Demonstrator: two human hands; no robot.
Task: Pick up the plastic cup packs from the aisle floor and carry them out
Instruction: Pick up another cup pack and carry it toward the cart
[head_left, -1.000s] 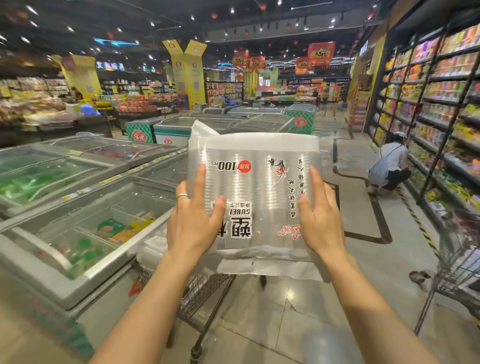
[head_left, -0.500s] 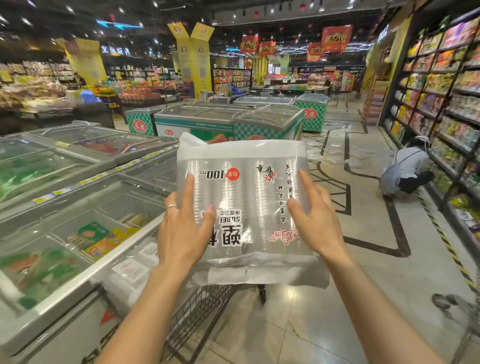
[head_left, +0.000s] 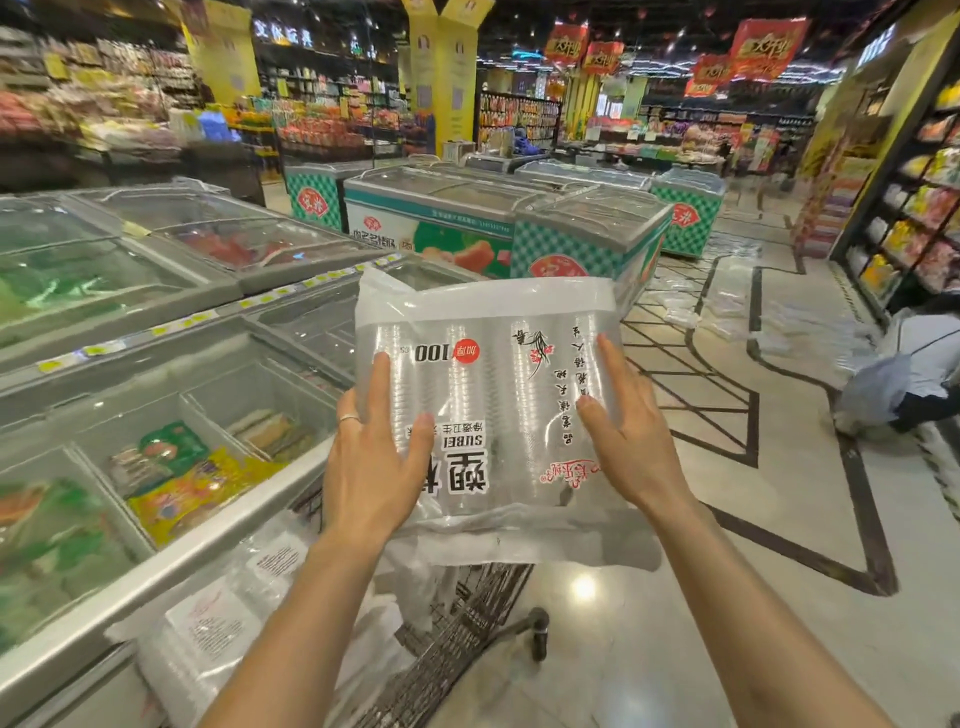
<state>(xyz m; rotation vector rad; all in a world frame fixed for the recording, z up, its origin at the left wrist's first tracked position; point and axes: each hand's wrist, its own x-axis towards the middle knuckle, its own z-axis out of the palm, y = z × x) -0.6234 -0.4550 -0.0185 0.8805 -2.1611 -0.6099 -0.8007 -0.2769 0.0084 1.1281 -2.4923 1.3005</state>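
**Foreground.** A dark wire shopping trolley (head_left: 457, 639) stands on the tiled floor. More clear film-wrapped packs with white labels (head_left: 208, 639) lie at its left side; it cannot be told whether they rest inside the basket.

**Centre.** Above the trolley, a transparent plastic pack of stacked disposable cups (head_left: 493, 395), printed in black and red, is held at chest height between both hands. Its printed face is tilted toward the holder. The left hand (head_left: 374, 457), wearing a ring, lays its thumb and forefinger flat on the printed face, and its other fingers pass round the pack's left edge. The right hand (head_left: 631, 441) grips the right edge in mirror fashion, with the thumb and one straight finger on the face.

**Left.** Grey glass-topped chest freezers (head_left: 156, 525) hold coloured food packets.

**Beyond.** Green-checked freezer cabinets (head_left: 587, 244) stand ahead of the pack. Further clear packs (head_left: 727, 306) lie scattered on the aisle floor. A crouching person in a pale top (head_left: 909, 374) is beside the stocked shelving (head_left: 909, 208).
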